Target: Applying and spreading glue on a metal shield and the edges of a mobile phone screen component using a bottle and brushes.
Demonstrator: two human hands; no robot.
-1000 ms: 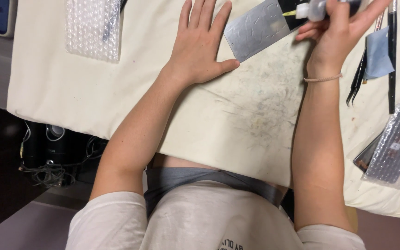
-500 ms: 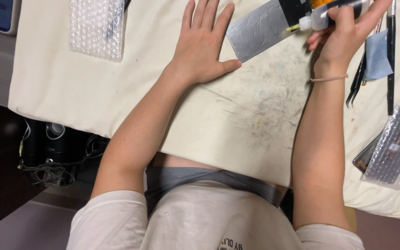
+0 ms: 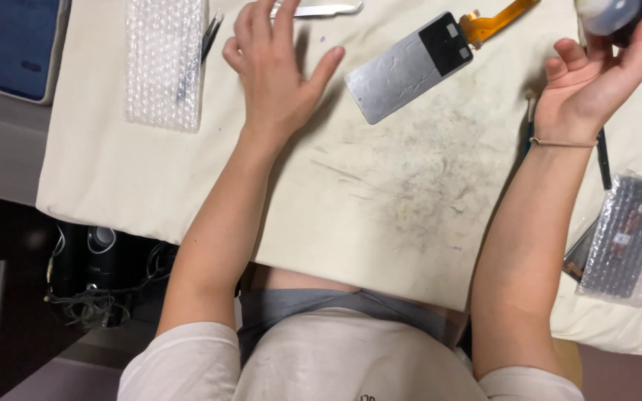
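My left hand lies flat on the stained cream cloth, fingers spread, holding nothing. Just right of it rests a silver screen panel with a black patch and an orange flex cable. At the top right, my right hand is raised and grips a small bottle with a white body and dark end, partly cut off by the frame edge. A metal blade-like tool lies beyond my left fingers.
A bubble-wrap piece with tweezers beside it lies at left. A blue phone case sits far left. Another bubble-wrapped part lies at right, dark thin tools near my right wrist. Cables hang below the table edge.
My right hand has lifted the bottle up and to the right, away from the screen panel. My left hand stays flat on the cloth.
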